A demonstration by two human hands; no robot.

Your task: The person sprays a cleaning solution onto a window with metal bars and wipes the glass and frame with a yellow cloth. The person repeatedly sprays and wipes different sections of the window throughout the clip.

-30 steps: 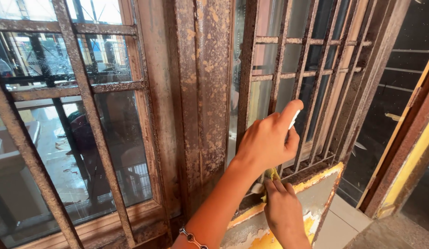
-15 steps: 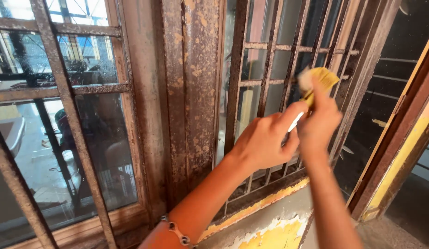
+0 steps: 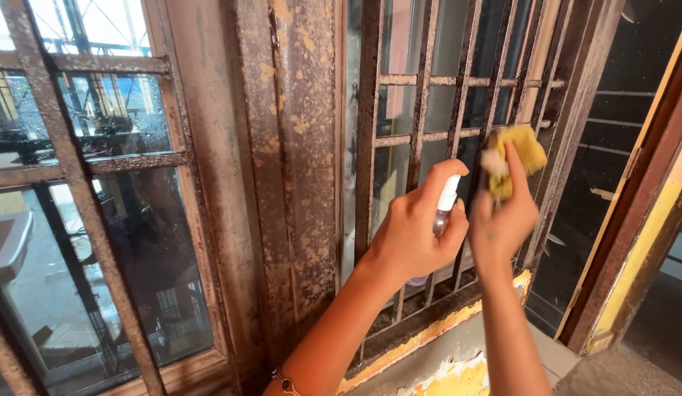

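1. My left hand (image 3: 413,235) is wrapped around a small spray bottle (image 3: 443,209), forefinger lying on its white top so the nozzle faces the rusty window grille (image 3: 421,136). Only the white head and a bit of clear neck show; my palm hides the body.
2. My right hand (image 3: 500,220) is closed on a yellow sponge (image 3: 518,154), pinched between thumb and fingers with most of its bulk standing clear above them, so a broad face can meet the bars. It sits just right of the bottle, close against the grille's right-hand bars; motion blur keeps me from telling whether it touches metal.
3. Both hands work in front of the grille's lower half, above the sill (image 3: 429,334), whose yellow paint is flaking away from grey plaster.
4. Left of the grille stands a wide rusted post (image 3: 297,147), pitted and blotched with tan.
5. Further left of that post is a glazed window (image 3: 113,242) with its own corroded bars, the glass spotted and reflecting the street.
6. A thin bracelet (image 3: 284,382) hangs at my left wrist.
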